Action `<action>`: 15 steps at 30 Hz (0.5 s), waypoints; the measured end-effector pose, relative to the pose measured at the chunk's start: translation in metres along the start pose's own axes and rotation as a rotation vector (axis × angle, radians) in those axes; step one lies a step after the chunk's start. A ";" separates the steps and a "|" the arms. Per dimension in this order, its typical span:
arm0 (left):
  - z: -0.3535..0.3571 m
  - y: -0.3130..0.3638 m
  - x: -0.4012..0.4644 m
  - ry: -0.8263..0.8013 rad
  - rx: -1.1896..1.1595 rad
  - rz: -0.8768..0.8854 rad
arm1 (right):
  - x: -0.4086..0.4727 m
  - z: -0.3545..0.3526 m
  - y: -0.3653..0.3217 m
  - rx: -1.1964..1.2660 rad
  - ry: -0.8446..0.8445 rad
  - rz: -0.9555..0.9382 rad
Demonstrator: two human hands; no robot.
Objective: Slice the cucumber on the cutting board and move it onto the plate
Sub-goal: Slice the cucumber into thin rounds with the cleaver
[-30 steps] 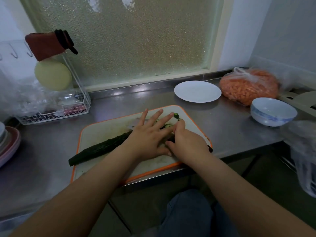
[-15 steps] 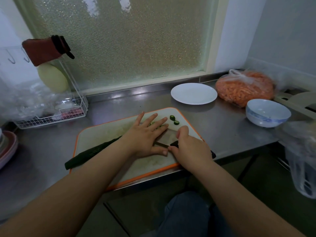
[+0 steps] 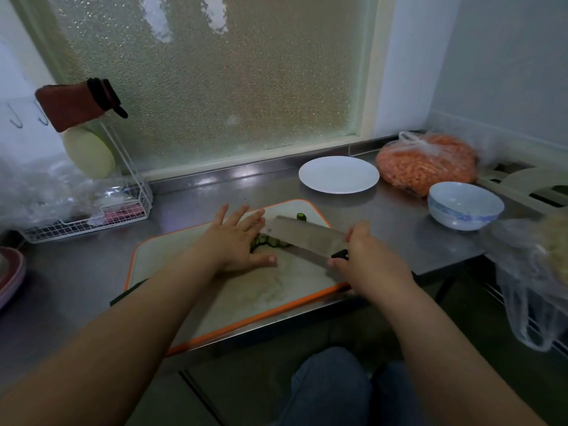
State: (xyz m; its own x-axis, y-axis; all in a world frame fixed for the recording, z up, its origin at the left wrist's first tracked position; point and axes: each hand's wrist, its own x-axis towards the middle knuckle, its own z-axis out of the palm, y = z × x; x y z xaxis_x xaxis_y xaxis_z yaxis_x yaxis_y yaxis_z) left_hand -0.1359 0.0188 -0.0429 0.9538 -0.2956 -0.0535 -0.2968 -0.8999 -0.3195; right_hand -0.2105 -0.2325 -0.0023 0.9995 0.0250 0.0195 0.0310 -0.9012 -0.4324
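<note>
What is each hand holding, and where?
The right hand grips the cleaver by its black handle. The left hand lies flat on the cucumber, gripping nothing.

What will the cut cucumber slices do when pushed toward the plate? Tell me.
The cucumber slices look thin and wet, so they will probably slide easily or cling to the cleaver. One round piece sits apart near the cutting board edge; it may roll if tipped up.
</note>
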 end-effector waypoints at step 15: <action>-0.009 -0.046 -0.054 0.129 -0.743 -0.259 | 0.023 0.015 -0.031 0.469 -0.040 -0.086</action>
State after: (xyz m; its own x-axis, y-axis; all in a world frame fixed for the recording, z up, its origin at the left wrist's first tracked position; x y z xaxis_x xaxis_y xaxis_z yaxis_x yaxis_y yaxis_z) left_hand -0.1742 0.0735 -0.0165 0.9973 -0.0419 0.0606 -0.0632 -0.9098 0.4103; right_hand -0.1887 -0.1971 -0.0018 0.9924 0.1159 0.0422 0.1040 -0.6027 -0.7912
